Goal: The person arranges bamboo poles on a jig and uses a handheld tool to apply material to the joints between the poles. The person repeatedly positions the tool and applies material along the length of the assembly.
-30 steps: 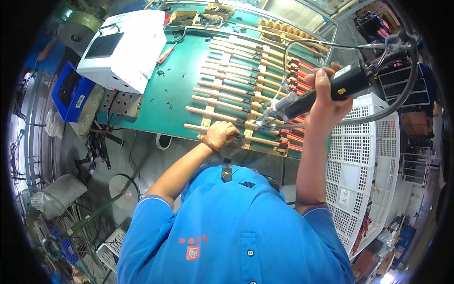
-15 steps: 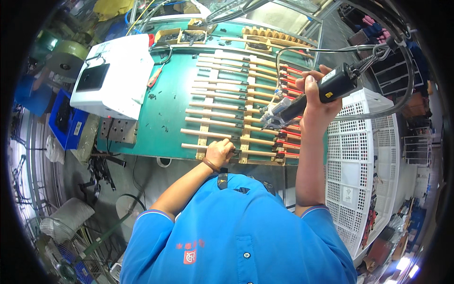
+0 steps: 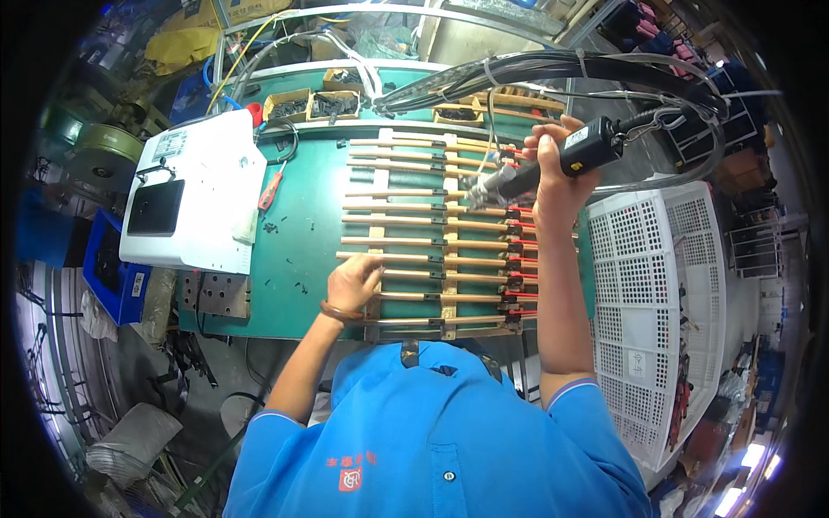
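My right hand (image 3: 561, 181) is closed around a black power screwdriver (image 3: 591, 148) that hangs from a cable. Its silver tip (image 3: 490, 188) points left and down over the rows of rods. On the green bench, several pale wooden rods (image 3: 406, 244) lie side by side across notched wooden rails (image 3: 450, 298). Black fittings sit along the rods, and their right ends are red. My left hand (image 3: 352, 283) has its fingers bent over the left end of one rod near the front, thumb close to the fingertips; the exact contact is partly hidden.
A white machine (image 3: 194, 198) stands at the left, beside a red-handled screwdriver (image 3: 270, 190) and scattered black bits. Boxes of black parts (image 3: 335, 105) sit at the back. White perforated crates (image 3: 639, 293) stand at the right, and a blue bin (image 3: 117, 272) at far left. Thick cables cross above.
My view has shifted, so the bench sits lower. My left hand has moved left and away from me along the rods. The power screwdriver, still in my right hand, has moved to rods farther back.
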`<state>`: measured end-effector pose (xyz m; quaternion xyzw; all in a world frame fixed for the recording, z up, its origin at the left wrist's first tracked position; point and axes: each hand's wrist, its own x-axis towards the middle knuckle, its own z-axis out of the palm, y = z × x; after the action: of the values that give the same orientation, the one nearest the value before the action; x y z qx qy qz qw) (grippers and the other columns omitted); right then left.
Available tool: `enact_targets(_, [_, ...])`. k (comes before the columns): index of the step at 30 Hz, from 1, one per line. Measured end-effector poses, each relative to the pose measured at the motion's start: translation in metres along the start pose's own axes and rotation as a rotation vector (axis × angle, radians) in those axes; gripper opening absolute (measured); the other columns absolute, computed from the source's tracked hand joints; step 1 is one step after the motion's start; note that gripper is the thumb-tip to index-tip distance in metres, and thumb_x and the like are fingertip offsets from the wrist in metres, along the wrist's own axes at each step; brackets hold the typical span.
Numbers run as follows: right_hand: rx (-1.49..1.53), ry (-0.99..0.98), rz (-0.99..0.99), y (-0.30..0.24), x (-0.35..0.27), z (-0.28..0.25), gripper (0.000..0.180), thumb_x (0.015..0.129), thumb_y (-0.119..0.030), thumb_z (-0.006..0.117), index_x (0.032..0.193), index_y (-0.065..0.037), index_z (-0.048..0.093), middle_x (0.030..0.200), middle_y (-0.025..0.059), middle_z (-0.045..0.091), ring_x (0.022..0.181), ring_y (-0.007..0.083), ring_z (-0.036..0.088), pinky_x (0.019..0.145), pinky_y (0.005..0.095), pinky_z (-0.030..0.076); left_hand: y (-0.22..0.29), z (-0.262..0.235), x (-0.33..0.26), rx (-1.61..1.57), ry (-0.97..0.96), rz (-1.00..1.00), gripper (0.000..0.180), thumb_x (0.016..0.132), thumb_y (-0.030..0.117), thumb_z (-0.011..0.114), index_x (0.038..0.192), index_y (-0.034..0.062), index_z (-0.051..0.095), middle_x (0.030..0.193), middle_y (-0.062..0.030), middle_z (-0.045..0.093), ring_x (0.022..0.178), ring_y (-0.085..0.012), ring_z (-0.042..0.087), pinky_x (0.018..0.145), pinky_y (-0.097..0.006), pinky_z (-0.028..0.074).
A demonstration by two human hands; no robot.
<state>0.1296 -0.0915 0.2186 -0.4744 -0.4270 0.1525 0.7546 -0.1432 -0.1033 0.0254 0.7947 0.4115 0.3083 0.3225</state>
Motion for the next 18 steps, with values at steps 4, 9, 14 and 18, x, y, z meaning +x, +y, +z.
enact_targets(4, [0.004,0.003,0.035,-0.002,-0.007,0.015,0.035,0.08,0.008,0.057,0.113,0.001,0.046,0.084,0.0114,0.063,0.07,0.0123,0.061,0.062,0.0227,0.051,-0.003,0.004,-0.017,-0.106,-0.152,0.188,0.021,0.073,0.011,0.07,0.093,0.0074,0.065,0.085,-0.0093,0.063,0.076,-0.0268,0.062,0.066,-0.034,0.05])
enact_targets(9, [0.022,-0.089,0.118,-0.03,-0.053,0.002,0.035,0.081,0.001,0.051,0.116,0.0,0.048,0.085,0.015,0.06,0.065,0.0176,0.056,0.058,0.0289,0.05,0.017,0.05,-0.059,-0.061,-0.293,0.322,0.044,0.066,0.016,0.075,0.107,0.0091,0.06,0.102,-0.0064,0.061,0.094,-0.0257,0.058,0.08,-0.038,0.046])
enact_targets(14, [0.034,-0.24,0.213,-0.052,-0.11,0.0,0.036,0.079,0.002,0.048,0.114,0.002,0.044,0.084,0.0148,0.059,0.064,0.0162,0.055,0.059,0.0296,0.05,-0.001,0.09,-0.082,0.004,-0.258,0.239,0.032,0.065,0.014,0.072,0.095,0.0139,0.062,0.088,-0.0025,0.061,0.081,-0.0246,0.061,0.068,-0.037,0.049])
enact_targets(18, [0.037,-0.229,0.145,-0.039,-0.142,-0.014,0.038,0.077,0.007,0.049,0.114,0.0,0.046,0.083,0.0136,0.06,0.063,0.0167,0.056,0.059,0.0297,0.05,0.008,0.082,-0.075,0.056,-0.267,0.239,0.024,0.069,0.019,0.07,0.092,0.0173,0.063,0.083,-0.0028,0.059,0.074,-0.025,0.062,0.062,-0.038,0.051])
